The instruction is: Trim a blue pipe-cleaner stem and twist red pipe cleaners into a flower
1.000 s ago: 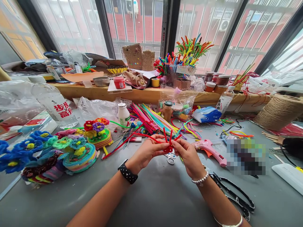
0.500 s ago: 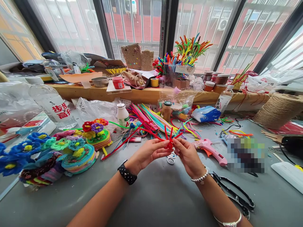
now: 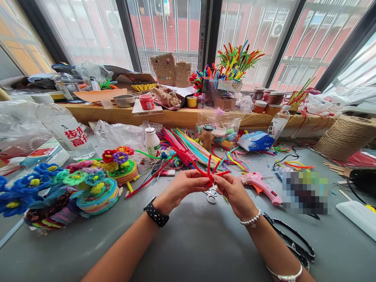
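Observation:
Between my two hands is a red pipe cleaner (image 3: pixel 209 167) piece, its several stems fanning up and outward from a bent lower part. My left hand (image 3: pixel 185 186) pinches it from the left with thumb and fingers. From the other side my right hand (image 3: pixel 233 191) grips it near the base, fingertips closed. One long red strand runs off to the upper left past my left fingers. The fingers partly cover the middle of the piece. Small silver scissors (image 3: pixel 211 199) lie on the table just beneath my hands.
A pink glue gun (image 3: pixel 264 188) and black-handled scissors (image 3: pixel 293 234) lie to the right. Finished pipe cleaner flowers (image 3: pixel 35 181) crowd the left. Behind my hands are a pipe cleaner bundle (image 3: pixel 188 150), a white bottle (image 3: pixel 152 141) and a brown jar (image 3: pixel 207 139). A twine spool (image 3: pixel 342 137) stands far right.
The red stems have tilted and spread more to the right. Both hands keep their pinch and shift only slightly.

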`<state>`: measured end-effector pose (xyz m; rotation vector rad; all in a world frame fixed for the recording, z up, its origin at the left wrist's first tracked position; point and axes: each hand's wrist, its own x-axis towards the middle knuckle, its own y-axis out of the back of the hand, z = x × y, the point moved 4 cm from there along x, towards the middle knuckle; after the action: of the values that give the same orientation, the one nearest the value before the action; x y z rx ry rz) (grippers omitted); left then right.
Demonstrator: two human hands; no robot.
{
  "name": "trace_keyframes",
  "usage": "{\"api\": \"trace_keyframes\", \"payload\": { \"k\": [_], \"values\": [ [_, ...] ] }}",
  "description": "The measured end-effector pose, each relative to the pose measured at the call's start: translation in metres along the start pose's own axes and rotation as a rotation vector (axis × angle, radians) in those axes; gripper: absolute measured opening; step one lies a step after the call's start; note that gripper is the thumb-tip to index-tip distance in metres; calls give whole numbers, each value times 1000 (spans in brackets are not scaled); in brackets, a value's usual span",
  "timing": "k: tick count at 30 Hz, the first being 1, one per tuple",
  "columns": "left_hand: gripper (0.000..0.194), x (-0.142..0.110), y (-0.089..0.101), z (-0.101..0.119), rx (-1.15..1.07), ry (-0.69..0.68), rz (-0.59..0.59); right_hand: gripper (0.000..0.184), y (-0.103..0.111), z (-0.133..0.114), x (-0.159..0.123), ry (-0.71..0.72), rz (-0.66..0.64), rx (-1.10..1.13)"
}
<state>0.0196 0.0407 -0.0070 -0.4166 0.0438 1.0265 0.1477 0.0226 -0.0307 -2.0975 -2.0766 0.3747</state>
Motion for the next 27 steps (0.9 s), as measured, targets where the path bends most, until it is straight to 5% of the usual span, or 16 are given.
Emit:
{"api": "trace_keyframes", "payload": {
  "k": [15, 27],
  "values": [
    [15, 2, 1, -2, -34, 22, 123, 15, -5, -1, 0, -40, -128, 138],
    [20, 1, -3, -3, 35, -114, 180, 12, -6, 5, 1, -65, -97, 292]
  ]
}}
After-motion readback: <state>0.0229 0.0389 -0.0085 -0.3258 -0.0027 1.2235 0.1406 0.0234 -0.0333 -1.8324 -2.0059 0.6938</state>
